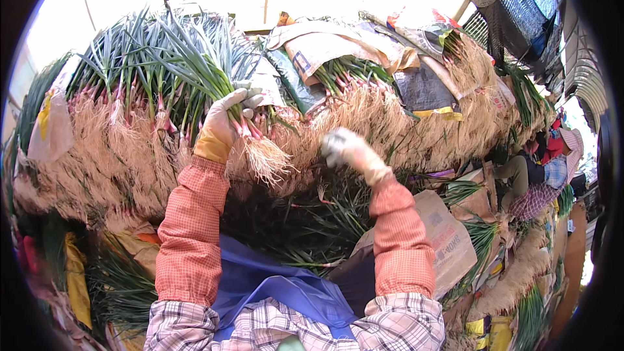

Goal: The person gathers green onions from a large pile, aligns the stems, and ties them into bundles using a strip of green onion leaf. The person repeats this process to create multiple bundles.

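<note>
My left hand (229, 119), in a pale glove with a yellowish cuff, grips a bunch of green allium plants (248, 129) by the pinkish lower stems. The leaves slant up to the left, and the pale roots (267, 158) hang below the fist. My right hand (348, 148), also gloved, is in the air to the right of those roots and blurred by motion. Its fingers are curled; whether anything is in them I cannot tell. Behind both hands rises a long heap of the same plants (117, 131), roots towards me and leaves at the back.
Woven sacks (341, 41) cover part of the heap. Loose plants (312, 224) lie on the dark ground before me, beside a blue apron (287, 292). A printed paper sack (438, 243) lies at right. Farther right, a person (541, 175) in a hat sits near more bunches.
</note>
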### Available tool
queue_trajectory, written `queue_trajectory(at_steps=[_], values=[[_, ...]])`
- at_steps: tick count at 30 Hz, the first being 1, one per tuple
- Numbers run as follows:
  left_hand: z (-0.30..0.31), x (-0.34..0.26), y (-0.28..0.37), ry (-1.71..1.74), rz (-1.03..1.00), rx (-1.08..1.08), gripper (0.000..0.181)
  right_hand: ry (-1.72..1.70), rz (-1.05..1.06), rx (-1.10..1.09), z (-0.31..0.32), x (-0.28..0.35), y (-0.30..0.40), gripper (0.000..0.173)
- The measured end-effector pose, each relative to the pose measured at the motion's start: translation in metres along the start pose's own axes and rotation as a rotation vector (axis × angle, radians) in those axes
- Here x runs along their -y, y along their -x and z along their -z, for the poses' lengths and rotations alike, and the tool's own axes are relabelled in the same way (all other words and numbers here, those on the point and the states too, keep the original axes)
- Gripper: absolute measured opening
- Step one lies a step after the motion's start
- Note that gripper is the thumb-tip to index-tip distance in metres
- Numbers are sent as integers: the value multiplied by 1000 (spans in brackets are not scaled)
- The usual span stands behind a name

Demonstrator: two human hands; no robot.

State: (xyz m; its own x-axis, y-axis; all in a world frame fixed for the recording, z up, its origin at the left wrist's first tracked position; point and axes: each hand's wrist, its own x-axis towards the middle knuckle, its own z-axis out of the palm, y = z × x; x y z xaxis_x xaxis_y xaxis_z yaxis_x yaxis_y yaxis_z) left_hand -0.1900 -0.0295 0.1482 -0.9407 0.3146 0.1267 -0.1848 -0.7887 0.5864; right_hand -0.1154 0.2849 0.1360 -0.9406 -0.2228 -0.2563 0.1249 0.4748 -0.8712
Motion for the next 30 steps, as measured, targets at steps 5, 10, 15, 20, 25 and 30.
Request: queue_trajectory(at_steps=[5,10,15,20,25,30], values=[[-6,9,1,-34,-54,-16,22,-731,77,-343,57,47,-156,50],[-6,-12,10,-51,-59,-6,20,-1121,481,-722,43,54,-260,18],[-7,-38,13,24,-117,64,22,156,796,-504,-28,106,-279,17],[-27,-41,16,-114,-201,38,28,967,670,-171,-108,102,-234,39],[-34,-31,1,-114,-200,-5,32,898,807,-445,-34,44,-152,12],[-21,-4,-13,-8,-135,-30,32,1137,184,-704,37,-4,-117,63]])
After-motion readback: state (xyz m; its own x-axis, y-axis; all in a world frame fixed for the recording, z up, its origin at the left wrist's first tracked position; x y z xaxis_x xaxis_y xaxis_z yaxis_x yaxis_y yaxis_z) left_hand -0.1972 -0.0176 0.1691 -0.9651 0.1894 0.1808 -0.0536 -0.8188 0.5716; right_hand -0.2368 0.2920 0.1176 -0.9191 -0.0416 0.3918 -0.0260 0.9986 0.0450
